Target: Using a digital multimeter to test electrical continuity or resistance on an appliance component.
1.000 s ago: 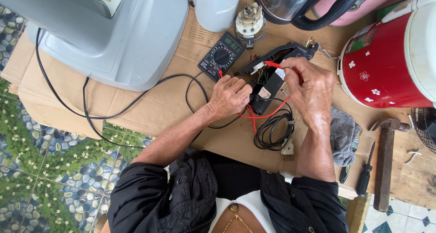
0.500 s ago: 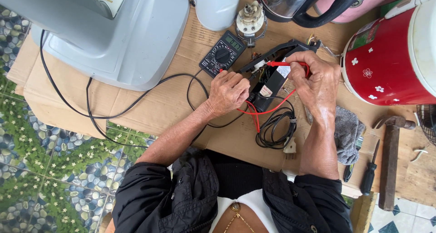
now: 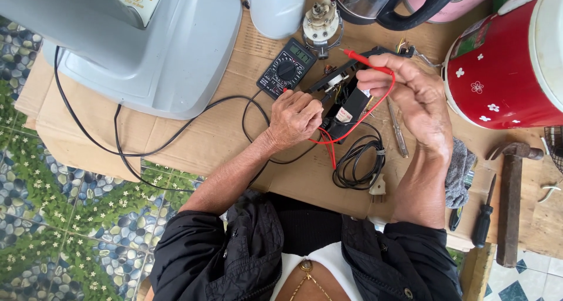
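While the right hand [image 3: 410,96] is raised above the cardboard-covered desk [image 3: 193,143], its thumb and forefinger pinch the slim red multimeter probe [image 3: 366,63] near its rear end. The probe's long axis runs up and to the left from those fingers, with its tip pointing toward the small cream motor part [image 3: 321,21] beyond. A red lead curves down from the probe, passing under the hand toward the left hand [image 3: 295,118]. That hand is curled into a loose fist, fingers pressed together around a second red probe, just left of the black rectangular electrical part [image 3: 346,104] on which a small white label shows. Just above the left fingers lies the black digital multimeter [image 3: 287,68], its grey screen at the far end and round dial in the middle. Below the right fingers sits a coiled black power cord with a white plug [image 3: 358,160]. Right of the right hand stands a red cylindrical cooker with white flowers [image 3: 498,72], bearing a green-and-red rectangular sticker near its top.
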